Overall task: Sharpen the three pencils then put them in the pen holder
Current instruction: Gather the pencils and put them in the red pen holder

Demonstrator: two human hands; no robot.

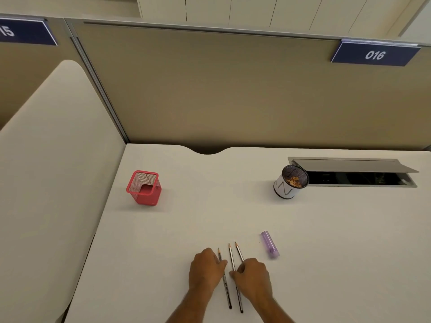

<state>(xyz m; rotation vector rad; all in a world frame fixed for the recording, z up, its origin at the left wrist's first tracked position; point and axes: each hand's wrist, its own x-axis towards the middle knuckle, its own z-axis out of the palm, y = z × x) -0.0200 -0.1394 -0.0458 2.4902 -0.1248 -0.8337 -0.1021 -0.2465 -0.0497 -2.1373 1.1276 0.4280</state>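
Note:
Three dark pencils lie side by side on the white desk near its front edge, tips pointing away from me: the left pencil [226, 290], the middle pencil [231, 256] and the right pencil [239, 251]. My left hand [206, 269] rests palm down, with its curled fingertips on the left pencil. My right hand [253, 276] covers the lower part of the right pencil, and its fingertips touch the middle pencil. A purple sharpener [269, 244] lies just right of the pencils. The red mesh pen holder [144, 188] stands upright and looks empty at the far left.
A white cup [285, 188] with shavings inside stands at the back right, beside an open cable hatch [354, 171] in the desk. A tan partition wall runs behind the desk, and a cream side panel [53, 159] borders its left.

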